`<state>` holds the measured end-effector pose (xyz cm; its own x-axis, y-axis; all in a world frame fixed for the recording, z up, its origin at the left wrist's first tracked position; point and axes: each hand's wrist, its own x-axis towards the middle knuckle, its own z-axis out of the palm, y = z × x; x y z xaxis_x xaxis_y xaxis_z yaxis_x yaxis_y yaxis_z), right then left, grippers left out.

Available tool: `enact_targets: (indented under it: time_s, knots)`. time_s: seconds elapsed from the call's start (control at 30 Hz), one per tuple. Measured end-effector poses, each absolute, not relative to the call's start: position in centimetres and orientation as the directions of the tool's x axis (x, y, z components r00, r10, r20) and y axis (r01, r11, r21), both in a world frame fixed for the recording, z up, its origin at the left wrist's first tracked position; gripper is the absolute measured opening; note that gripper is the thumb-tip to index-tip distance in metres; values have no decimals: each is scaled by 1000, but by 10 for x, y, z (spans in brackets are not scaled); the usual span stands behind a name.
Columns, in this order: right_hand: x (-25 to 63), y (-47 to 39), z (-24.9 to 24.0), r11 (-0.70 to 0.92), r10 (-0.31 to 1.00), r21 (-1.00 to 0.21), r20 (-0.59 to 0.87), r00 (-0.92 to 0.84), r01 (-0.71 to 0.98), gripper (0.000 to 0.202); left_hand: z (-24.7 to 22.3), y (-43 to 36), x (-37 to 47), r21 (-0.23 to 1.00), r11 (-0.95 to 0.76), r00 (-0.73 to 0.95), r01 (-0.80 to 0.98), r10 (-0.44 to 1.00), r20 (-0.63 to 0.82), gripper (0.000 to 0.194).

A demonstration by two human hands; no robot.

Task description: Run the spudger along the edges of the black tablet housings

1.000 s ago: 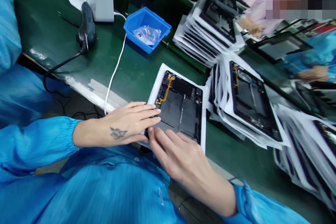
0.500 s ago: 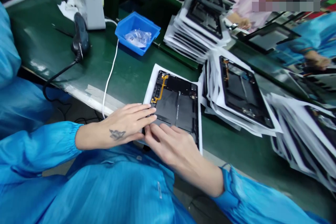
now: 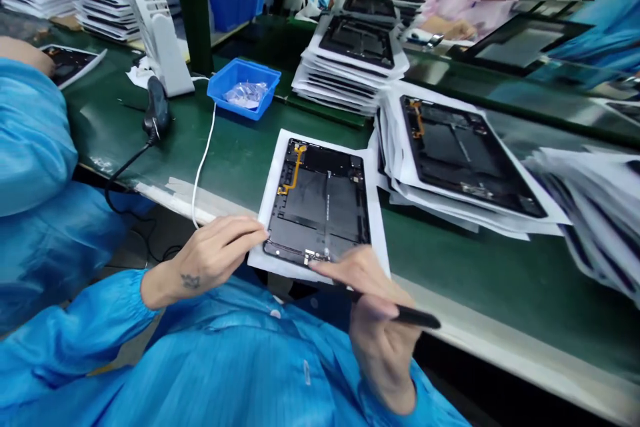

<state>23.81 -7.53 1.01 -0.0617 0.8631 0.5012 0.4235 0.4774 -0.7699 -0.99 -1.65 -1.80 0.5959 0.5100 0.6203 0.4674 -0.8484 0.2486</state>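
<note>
An opened tablet housing (image 3: 305, 203) with dark inner parts and an orange flex cable (image 3: 295, 173) lies on a white sheet (image 3: 380, 247) at the table's front edge. My left hand (image 3: 213, 250) has its fingers stretched together, fingertips touching the tablet's lower left edge; its thumb is mostly hidden. A black, slim-handled tool (image 3: 420, 317) is held in my right hand (image 3: 383, 310), its end pointing out to the right. The right index finger reaches to the small connectors at the tablet's near edge. Motion blurs this hand, and the tool's other end is hard to make out.
A blue bin (image 3: 245, 90) with clear plastic bags stands behind the tablet. Left of it are a corded handheld scanner (image 3: 157, 110) and a white fan (image 3: 167, 53). Stacks of tablet housings between white sheets (image 3: 470, 153) rise to the right. Co-workers sit across and at left.
My right hand has drawn back toward me and right, and a black tool now shows in it. My left hand has slid left to the tablet's edge. The camera view has shifted.
</note>
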Motion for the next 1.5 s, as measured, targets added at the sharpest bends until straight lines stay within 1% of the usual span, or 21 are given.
enact_targets:
  time_s: [0.03,0.07,0.13,0.17,0.23,0.33,0.47,0.57,0.67,0.73,0.83,0.9,0.97,1.17,1.3,1.37,1.43,1.5]
  knots:
    - [238,-76,6,527,838,-745,534,-107,409,51,-17,-16,-8,224,-857,608,463,491,624,34]
    - [237,-76,2,591,797,-703,585,-150,397,44,-16,-15,-7,200,-865,618,460,474,627,33]
    - [236,-77,-7,706,689,-561,686,-234,433,27,-16,-12,-5,157,-878,640,452,442,629,31]
    - [234,-77,-11,738,641,-478,716,-275,476,27,-17,-11,-4,139,-885,649,445,426,631,30]
    - [231,-78,-17,750,594,-353,731,-335,559,38,-19,-10,-4,114,-896,659,429,396,639,29]
    - [229,-77,-24,722,605,-292,707,-368,627,48,-23,-10,-4,103,-902,665,418,381,642,31]
    - [230,-78,-28,666,626,-274,712,-319,694,57,-24,-11,-5,92,-897,688,433,394,610,30]
    - [234,-84,-26,613,644,-285,721,-257,737,59,-19,-14,-3,56,-884,690,464,400,604,31]
    - [238,-86,-17,594,675,-357,708,-205,721,54,-10,-17,3,-29,-868,699,495,378,607,29]
    - [237,-79,-8,594,721,-478,673,-164,647,44,-6,-21,8,-86,-853,714,515,371,594,29]
    - [229,-59,7,519,839,-709,530,-124,477,24,-3,-25,12,-136,-829,735,543,390,555,31]
    - [223,-45,13,465,882,-784,448,-144,411,17,-3,-28,14,-139,-817,735,559,410,540,32]
    - [219,-37,16,461,887,-795,426,-179,395,16,-5,-30,15,-129,-815,728,566,420,542,33]
    - [221,-36,16,476,879,-763,405,-252,437,16,-6,-30,16,-96,-821,712,563,423,561,31]
    - [218,-37,19,530,848,-724,434,-305,443,17,-8,-22,10,-121,-846,719,520,357,596,27]
    - [216,-37,21,550,834,-709,441,-331,441,17,-11,-17,5,-94,-878,706,470,310,636,24]
    - [218,-38,23,568,821,-694,444,-358,442,16,-14,-14,1,-59,-891,683,451,301,665,22]
    - [224,-41,23,571,819,-678,441,-365,462,16,-15,-14,0,-65,-879,688,472,321,651,25]
